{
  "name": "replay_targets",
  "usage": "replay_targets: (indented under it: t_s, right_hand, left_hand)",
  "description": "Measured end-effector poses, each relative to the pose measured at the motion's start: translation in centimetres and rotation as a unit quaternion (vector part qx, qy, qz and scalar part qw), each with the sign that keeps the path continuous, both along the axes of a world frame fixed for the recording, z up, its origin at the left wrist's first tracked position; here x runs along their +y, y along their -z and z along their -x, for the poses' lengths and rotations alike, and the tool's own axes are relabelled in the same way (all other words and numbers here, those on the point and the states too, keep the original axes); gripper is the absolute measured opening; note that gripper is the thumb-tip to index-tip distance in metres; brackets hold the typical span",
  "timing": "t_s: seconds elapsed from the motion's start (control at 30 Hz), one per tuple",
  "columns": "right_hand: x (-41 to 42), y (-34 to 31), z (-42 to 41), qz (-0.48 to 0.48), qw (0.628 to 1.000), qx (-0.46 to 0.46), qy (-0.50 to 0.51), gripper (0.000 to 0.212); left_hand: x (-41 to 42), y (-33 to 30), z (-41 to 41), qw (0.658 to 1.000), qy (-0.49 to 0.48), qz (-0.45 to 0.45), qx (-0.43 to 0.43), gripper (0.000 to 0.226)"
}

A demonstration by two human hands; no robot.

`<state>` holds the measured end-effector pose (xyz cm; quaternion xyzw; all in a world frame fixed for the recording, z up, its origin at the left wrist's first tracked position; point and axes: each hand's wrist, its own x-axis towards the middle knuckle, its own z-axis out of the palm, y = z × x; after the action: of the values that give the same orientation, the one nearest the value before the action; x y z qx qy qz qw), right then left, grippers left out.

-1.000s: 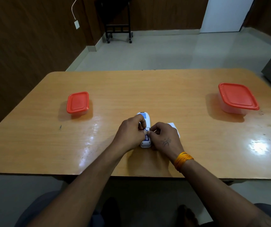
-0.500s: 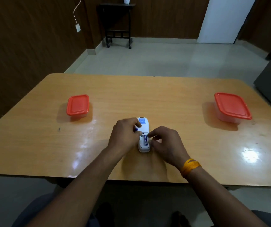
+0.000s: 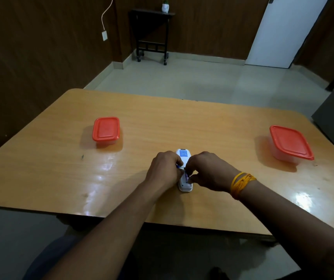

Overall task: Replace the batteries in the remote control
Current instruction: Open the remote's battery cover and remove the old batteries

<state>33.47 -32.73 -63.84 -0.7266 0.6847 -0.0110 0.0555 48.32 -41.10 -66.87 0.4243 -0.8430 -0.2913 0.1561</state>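
Note:
A white remote control (image 3: 183, 155) lies back-up on the wooden table (image 3: 182, 126), its blue label facing up and its battery bay open toward me. My left hand (image 3: 165, 168) rests against the remote's left side, with a small blue battery (image 3: 179, 166) pinched at its fingertips. My right hand (image 3: 210, 170), with a yellow thread band at the wrist, comes in from the right. Its fingertips are closed on a blue battery (image 3: 187, 176) sitting in the bay. The two hands hide the middle of the remote.
A small red-lidded container (image 3: 106, 129) stands at the left of the table. A larger red-lidded one (image 3: 289, 141) stands at the right. The near table edge lies just below my wrists. A black side table (image 3: 152, 33) stands against the far wall.
The camera has tilted up, so the scene sits lower in view. My right fingertips have moved back onto the battery bay. The white cover seen beside my right hand earlier is hidden.

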Motion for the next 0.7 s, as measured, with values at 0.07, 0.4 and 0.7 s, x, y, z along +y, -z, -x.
replay_targets:
  t_s: [0.07,0.4,0.7]
  right_hand:
    - [-0.1,-0.3,-0.1,-0.004,1.000,0.017,-0.008,0.019]
    - [-0.6,-1.5,-1.6,-0.030,0.993,0.103,-0.053,0.019]
    - [0.7,-0.7,-0.3,0.041,0.996,0.026,-0.071,0.011]
  left_hand:
    - [-0.1,0.1,0.0,1.000,0.002,-0.002,0.000,0.033]
    - [-0.1,0.4,0.1,1.000,0.007,0.003,-0.007,0.022]
    - [-0.3,0.2,0.0,1.000,0.014,-0.015,0.004,0.030]
